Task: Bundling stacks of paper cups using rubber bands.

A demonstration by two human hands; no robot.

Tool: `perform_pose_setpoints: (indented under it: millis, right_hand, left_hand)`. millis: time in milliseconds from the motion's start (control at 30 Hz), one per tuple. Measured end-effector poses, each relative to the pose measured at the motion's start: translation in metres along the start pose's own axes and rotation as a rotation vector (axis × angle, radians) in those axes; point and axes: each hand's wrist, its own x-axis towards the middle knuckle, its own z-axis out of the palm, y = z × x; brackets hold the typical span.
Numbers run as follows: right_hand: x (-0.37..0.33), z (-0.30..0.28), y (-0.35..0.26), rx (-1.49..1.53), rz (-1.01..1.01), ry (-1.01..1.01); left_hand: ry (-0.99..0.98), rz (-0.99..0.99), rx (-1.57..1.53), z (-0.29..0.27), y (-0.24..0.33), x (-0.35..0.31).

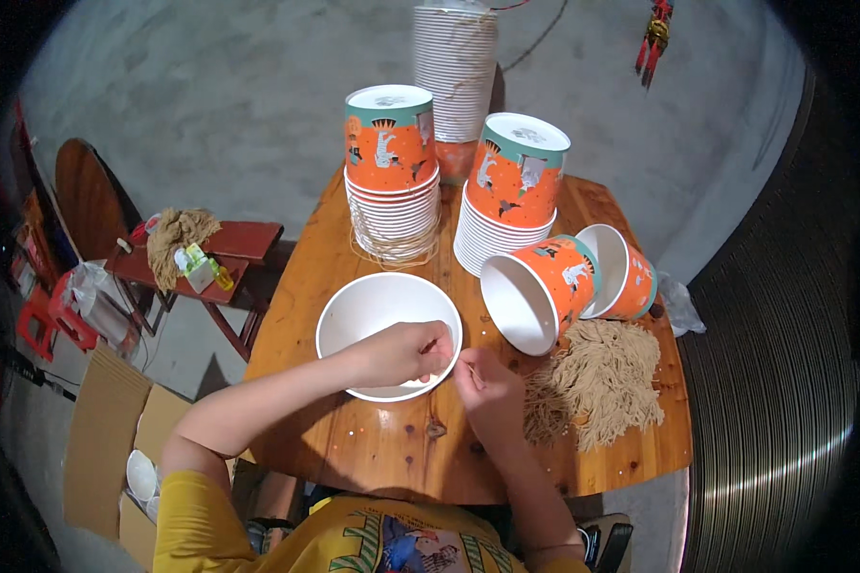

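Left hand (406, 351): curled over the right rim of the white tub (363, 306), middle of the frame; cannot tell whether gripping anything, with fingertips mostly hidden.
Right hand (492, 393): just right of that rim, close to the other; closed at thumb and fingertips, seemingly pinching a thin tan strand (475, 373), probably so lightly because of its fineness.
White tub position: mouth up on the wooden bench (339, 456), centre of the frame; likely set there for easy reach by both.
Tan strand heap (610, 377): loose at the lower right of the bench, perhaps kept beside the right forearm for a short reach.
Orange tubs on their sides (569, 272): two, right of centre, mouths toward the left, just above the heap.
Upturned stacks (387, 138): two, nested, bases up, upper middle of the frame; probably nested to save room and set back to spare the forearms.
Tan loops (392, 256): slack around the lower part of the left stack.
Tall column of white rims (457, 72): behind both, top of the frame.
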Motion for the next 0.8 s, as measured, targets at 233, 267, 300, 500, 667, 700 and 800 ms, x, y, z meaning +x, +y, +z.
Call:
perform_pose_setpoints:
  millis: [233, 267, 300, 500, 667, 700, 800]
  right_hand:
    - [0.003, -0.001, -0.001, 0.061, 0.077, -0.027]
    - [0.003, -0.002, 0.000, 0.060, 0.074, -0.029]
    - [0.002, -0.002, 0.002, 0.036, 0.078, -0.046]
    - [0.002, -0.001, -0.002, 0.024, 0.102, -0.063]
    - [0.003, -0.006, -0.006, 0.071, 0.130, -0.107]
    - [0.005, -0.010, -0.006, 0.074, 0.133, -0.144]
    - [0.011, -0.027, -0.013, 0.056, 0.205, -0.260]
  left_hand:
    - [0.120, 0.135, 0.245, 0.005, -0.003, 0.001]
    - [0.124, 0.151, 0.151, 0.004, -0.004, 0.001]
    - [0.126, 0.151, 0.150, 0.004, -0.005, 0.002]
    - [0.008, -0.072, -0.292, 0.003, -0.009, 0.003]
    - [0.294, 0.218, 0.466, 0.006, 0.006, -0.006]
    - [0.294, 0.220, 0.466, 0.005, 0.008, -0.008]
    - [0.470, 0.264, 0.455, 0.000, 0.018, -0.018]
